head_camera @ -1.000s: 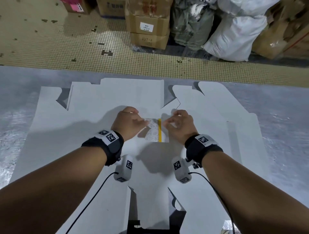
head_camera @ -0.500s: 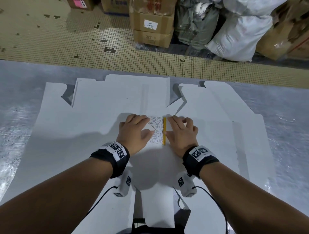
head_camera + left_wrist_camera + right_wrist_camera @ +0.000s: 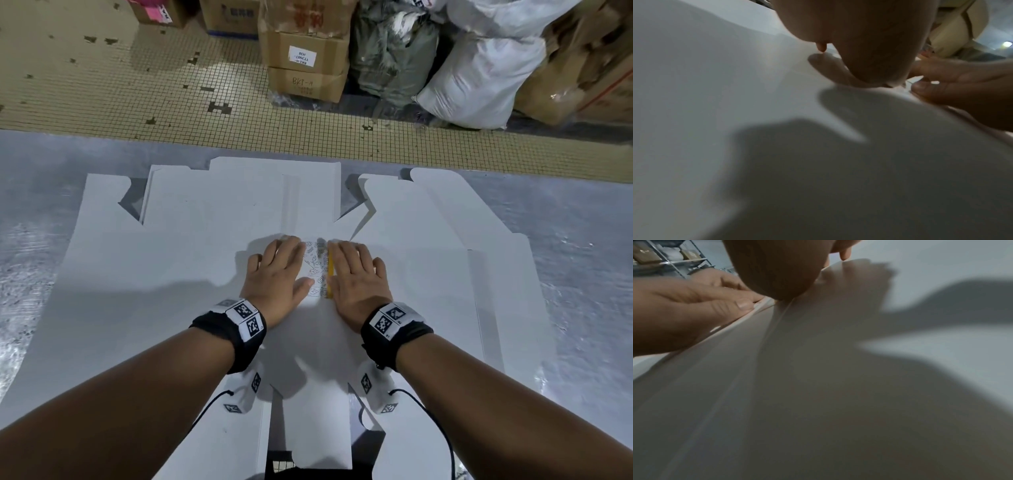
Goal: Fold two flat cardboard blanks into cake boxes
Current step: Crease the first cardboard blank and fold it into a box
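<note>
With your left hand [image 3: 279, 274] and right hand [image 3: 356, 277] pressing flat, fingers straight, either side of the printed folded flap [image 3: 317, 270], both cardboard blanks [image 3: 171, 274] remain unassembled.

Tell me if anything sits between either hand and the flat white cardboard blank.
Nothing visible does. The left hand and right hand both press flat on the flat white cardboard blank, either side of a patterned strip with a yellow edge.

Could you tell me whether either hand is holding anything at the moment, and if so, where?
Nothing is held. The left hand and right hand lie flat, pressing down the printed flap on the cardboard blank.
</note>
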The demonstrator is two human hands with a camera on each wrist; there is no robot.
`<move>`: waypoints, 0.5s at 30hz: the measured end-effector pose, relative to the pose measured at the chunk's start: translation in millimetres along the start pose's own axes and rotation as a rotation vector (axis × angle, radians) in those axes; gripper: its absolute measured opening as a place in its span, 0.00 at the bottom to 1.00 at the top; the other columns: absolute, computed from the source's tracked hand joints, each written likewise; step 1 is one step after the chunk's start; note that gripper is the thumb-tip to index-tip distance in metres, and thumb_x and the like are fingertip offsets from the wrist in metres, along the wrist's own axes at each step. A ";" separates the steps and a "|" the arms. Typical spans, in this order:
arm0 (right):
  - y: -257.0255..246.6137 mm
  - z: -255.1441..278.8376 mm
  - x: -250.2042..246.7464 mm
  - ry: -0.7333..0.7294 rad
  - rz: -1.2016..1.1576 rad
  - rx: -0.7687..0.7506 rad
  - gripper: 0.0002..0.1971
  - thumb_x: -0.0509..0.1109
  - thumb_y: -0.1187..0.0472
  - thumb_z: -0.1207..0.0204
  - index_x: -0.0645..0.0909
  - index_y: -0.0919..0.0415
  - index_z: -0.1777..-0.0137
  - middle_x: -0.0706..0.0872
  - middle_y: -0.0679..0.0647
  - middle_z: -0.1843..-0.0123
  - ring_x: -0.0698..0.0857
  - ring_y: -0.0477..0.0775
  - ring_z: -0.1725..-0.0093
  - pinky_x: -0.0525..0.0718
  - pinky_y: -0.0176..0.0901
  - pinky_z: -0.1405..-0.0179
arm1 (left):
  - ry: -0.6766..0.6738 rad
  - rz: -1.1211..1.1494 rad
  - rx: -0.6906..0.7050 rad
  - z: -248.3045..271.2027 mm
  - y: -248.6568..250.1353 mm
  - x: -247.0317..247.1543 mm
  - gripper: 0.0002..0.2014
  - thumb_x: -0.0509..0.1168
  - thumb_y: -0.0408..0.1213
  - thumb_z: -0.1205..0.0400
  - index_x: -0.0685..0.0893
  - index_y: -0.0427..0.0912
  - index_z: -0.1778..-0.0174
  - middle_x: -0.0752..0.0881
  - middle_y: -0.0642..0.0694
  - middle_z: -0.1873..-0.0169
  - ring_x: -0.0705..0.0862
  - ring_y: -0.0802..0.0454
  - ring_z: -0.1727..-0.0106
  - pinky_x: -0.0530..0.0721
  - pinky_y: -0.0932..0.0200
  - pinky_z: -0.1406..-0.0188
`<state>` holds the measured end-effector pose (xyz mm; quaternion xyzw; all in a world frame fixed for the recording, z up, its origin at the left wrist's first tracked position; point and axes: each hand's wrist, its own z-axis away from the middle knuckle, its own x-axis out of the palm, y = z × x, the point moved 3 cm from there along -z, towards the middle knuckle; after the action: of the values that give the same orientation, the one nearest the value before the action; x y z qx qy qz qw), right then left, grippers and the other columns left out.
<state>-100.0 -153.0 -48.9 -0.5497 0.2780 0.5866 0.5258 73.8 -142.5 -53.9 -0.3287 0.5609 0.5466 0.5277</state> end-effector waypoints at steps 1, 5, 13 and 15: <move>-0.5 0.5 -0.3 0.011 0.009 -0.003 0.30 0.51 0.50 0.13 0.48 0.54 0.13 0.56 0.47 0.16 0.55 0.55 0.18 0.58 0.56 0.25 | 0.008 0.018 -0.006 0.4 0.6 1.0 0.36 0.47 0.60 0.20 0.70 0.42 0.20 0.62 0.53 0.24 0.62 0.48 0.25 0.70 0.44 0.37; -2.8 -1.7 -3.0 0.024 0.070 0.011 0.30 0.52 0.50 0.15 0.55 0.57 0.15 0.61 0.48 0.19 0.61 0.56 0.22 0.64 0.56 0.30 | 0.020 0.113 -0.067 -0.6 1.0 1.3 0.40 0.46 0.63 0.23 0.65 0.47 0.16 0.64 0.56 0.21 0.57 0.55 0.22 0.57 0.53 0.33; -5.5 -6.7 -12.2 -0.008 0.091 0.008 0.31 0.54 0.50 0.20 0.56 0.52 0.17 0.62 0.47 0.24 0.63 0.56 0.27 0.67 0.55 0.35 | 0.030 0.128 -0.062 -1.3 5.9 -3.2 0.35 0.53 0.58 0.23 0.64 0.56 0.17 0.66 0.55 0.25 0.60 0.52 0.23 0.57 0.53 0.34; -7.1 -9.1 -12.8 -0.025 0.100 0.011 0.31 0.55 0.49 0.20 0.56 0.52 0.17 0.62 0.48 0.24 0.62 0.58 0.25 0.68 0.56 0.34 | -0.010 0.073 -0.068 -4.1 6.3 -3.8 0.37 0.50 0.59 0.24 0.63 0.54 0.16 0.65 0.54 0.26 0.60 0.51 0.24 0.58 0.51 0.34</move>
<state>-92.2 -163.2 -37.4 -0.5247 0.3019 0.6175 0.5022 67.7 -146.1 -49.3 -0.3229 0.5509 0.5859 0.4989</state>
